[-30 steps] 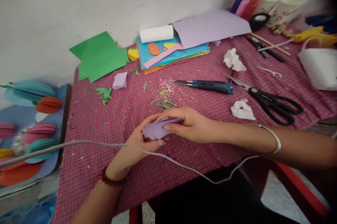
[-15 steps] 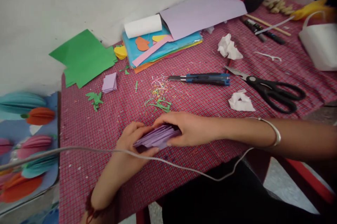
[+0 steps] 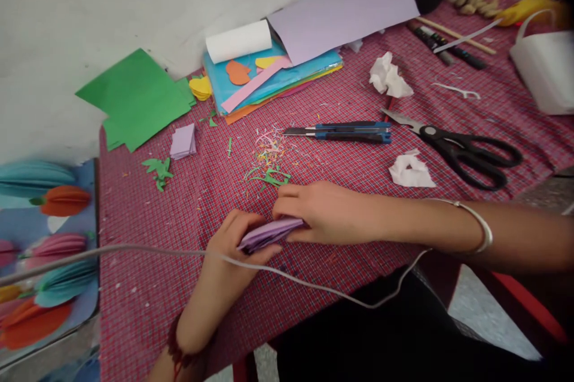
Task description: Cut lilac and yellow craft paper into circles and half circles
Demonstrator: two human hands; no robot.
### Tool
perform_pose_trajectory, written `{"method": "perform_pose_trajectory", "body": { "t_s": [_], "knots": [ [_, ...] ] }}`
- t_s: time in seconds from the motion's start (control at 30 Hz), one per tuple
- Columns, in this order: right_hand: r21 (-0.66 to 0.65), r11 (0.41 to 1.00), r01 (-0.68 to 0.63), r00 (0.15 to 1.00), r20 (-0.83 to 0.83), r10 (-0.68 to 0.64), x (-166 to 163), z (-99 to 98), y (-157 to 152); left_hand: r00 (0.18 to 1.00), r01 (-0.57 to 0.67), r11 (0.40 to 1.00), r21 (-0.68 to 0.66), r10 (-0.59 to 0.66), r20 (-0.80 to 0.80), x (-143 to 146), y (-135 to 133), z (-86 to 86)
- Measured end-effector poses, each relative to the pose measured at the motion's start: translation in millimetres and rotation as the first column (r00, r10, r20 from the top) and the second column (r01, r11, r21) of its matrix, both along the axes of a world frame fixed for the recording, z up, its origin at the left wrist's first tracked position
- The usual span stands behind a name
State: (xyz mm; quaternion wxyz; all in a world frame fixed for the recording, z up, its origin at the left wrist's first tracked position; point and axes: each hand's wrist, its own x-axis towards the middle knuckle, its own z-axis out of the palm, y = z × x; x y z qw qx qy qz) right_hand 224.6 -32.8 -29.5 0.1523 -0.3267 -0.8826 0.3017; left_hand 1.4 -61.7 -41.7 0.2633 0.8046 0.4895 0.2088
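Between my hands, near the front edge of the table, is a stack of folded purple paper. My left hand grips its left end, thumb below and fingers above. At the other end, my right hand closes on the stack with its fingers curled over the top. A pale cord passes in front of my left wrist. Just beyond my hands lie green paper scraps and a pile of fine coloured paper shreds. A smaller purple paper stack rests farther left.
A blue-black utility knife and black-handled scissors lie beyond my right arm, near crumpled white paper. Green sheets and a blue paper pack are along the wall. Colourful paper crafts stand left of the checked tablecloth.
The purple stack, fanned out earlier, is now pressed flatter and more closed. My left hand has shifted slightly right, and my right hand's fingers have drawn back toward the stack's right end.
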Motion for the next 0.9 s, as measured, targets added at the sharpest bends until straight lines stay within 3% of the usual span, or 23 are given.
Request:
{"method": "perform_pose_trajectory", "body": {
  "t_s": [0.2, 0.43, 0.6, 0.73, 0.9],
  "knots": [
    [-0.09, 0.996, -0.007, 0.998, 0.067, 0.013, 5.1, 0.2, 5.8, 0.99, -0.138, 0.979, -0.149, 0.139, 0.0, -12.2, 3.7, -3.4],
    [-0.153, 0.988, -0.006, 1.0, -0.01, 0.005, 6.3, -0.4, 7.5, 0.953, -0.145, 0.983, 0.114, 0.169, -0.25, -18.9, 0.4, 3.7],
    [-0.143, 0.99, -0.009, 0.994, -0.112, -0.007, -3.4, -10.3, 2.8, 0.909, -0.123, 0.986, 0.11, 0.156, -0.387, -12.9, -5.0, -1.5],
    [-0.121, 0.993, -0.02, 0.984, -0.176, -0.002, -5.0, -10.5, 0.3, 0.974, -0.09, 0.994, 0.063, 0.101, -0.203, -6.3, -6.5, -7.2],
    [-0.071, 0.997, 0.042, 0.988, -0.148, -0.052, 1.4, -0.7, 1.8, 0.959, -0.28, 0.958, 0.06, 0.276, 0.071, -10.0, -3.7, -3.5]
  ]
}}
